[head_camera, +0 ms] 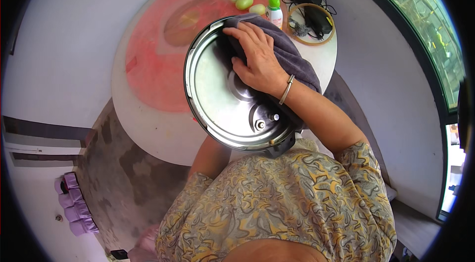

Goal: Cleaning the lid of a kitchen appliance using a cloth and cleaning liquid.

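Observation:
A pressure cooker lid (215,87) of shiny metal is held up before me, its inner side facing the camera. Near its lower edge are two small metal valve fittings (260,124) and a black plastic handle (282,146). My right hand (256,56), with a bracelet at the wrist, presses a dark grey cloth (293,52) against the upper right rim of the lid. The cloth hangs over that side. My left forearm goes behind the lid, and the left hand itself is hidden there.
On the round table (148,128), under a red patterned cover (148,76), lie several pale green oval fruits or vegetables (244,2). A white bottle with a green top (274,13), a round wooden hoop (313,43) and black power adapters with cables (317,20) sit at the far right.

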`<act>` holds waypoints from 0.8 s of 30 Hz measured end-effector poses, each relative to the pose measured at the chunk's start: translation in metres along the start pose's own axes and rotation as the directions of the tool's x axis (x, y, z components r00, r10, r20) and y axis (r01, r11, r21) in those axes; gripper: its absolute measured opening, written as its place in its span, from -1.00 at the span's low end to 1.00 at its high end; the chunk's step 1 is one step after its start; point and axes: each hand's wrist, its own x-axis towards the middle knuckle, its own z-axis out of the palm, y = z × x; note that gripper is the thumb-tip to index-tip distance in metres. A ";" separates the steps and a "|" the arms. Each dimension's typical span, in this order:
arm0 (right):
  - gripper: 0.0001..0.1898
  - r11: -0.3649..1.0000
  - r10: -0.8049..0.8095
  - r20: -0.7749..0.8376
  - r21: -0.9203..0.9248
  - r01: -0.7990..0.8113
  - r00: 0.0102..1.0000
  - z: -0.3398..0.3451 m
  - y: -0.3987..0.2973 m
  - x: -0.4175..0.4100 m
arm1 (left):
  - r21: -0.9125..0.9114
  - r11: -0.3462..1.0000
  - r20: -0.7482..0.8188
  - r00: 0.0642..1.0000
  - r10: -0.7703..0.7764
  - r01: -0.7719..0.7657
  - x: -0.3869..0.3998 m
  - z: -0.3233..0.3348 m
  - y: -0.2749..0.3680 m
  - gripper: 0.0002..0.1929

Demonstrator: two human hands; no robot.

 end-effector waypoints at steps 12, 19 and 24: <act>-0.48 0.984 0.038 0.079 -0.177 -0.023 0.996 -0.001 0.005 0.001 | -0.063 0.998 0.041 0.999 0.024 -0.021 0.013 -0.005 0.008 -0.63; -0.44 0.968 -0.162 0.209 0.222 0.114 0.965 -0.004 -0.041 -0.005 | -0.084 0.996 0.073 0.997 0.026 -0.019 0.010 -0.009 0.011 -0.63; -0.46 0.873 -0.315 0.259 0.457 0.172 0.913 -0.007 -0.055 -0.018 | -0.100 0.995 0.093 0.995 0.020 -0.011 0.002 -0.028 0.016 -0.63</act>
